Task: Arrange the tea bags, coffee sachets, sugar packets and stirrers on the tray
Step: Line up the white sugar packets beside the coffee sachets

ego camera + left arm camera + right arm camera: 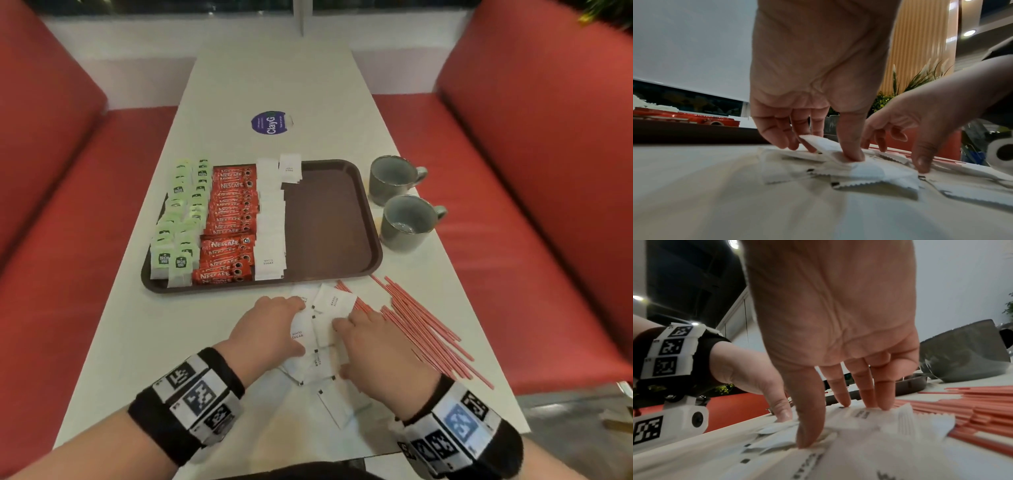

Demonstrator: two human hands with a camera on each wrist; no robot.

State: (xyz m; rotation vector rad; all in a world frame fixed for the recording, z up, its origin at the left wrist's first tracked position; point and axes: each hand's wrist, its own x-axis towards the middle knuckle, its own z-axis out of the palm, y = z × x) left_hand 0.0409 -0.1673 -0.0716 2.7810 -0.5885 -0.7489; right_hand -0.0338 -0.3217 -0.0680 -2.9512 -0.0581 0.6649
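Loose white sugar packets (334,301) lie in a heap on the table in front of the brown tray (329,219). My left hand (301,327) pinches one sugar packet (818,143) between thumb and fingers, its edge lifted. My right hand (342,347) rests on the heap with straight fingers (869,399) and its thumb pressing down. On the tray, from left to right, lie green tea bags (178,233), red coffee sachets (229,219) and a column of sugar packets (270,226). Red stirrers (428,332) lie scattered on the table to the right of my hands.
Two grey mugs (394,178) (407,219) stand just right of the tray. A round purple sticker (271,123) is on the table beyond it. Red bench seats (513,154) flank the white table. The tray's right half is bare.
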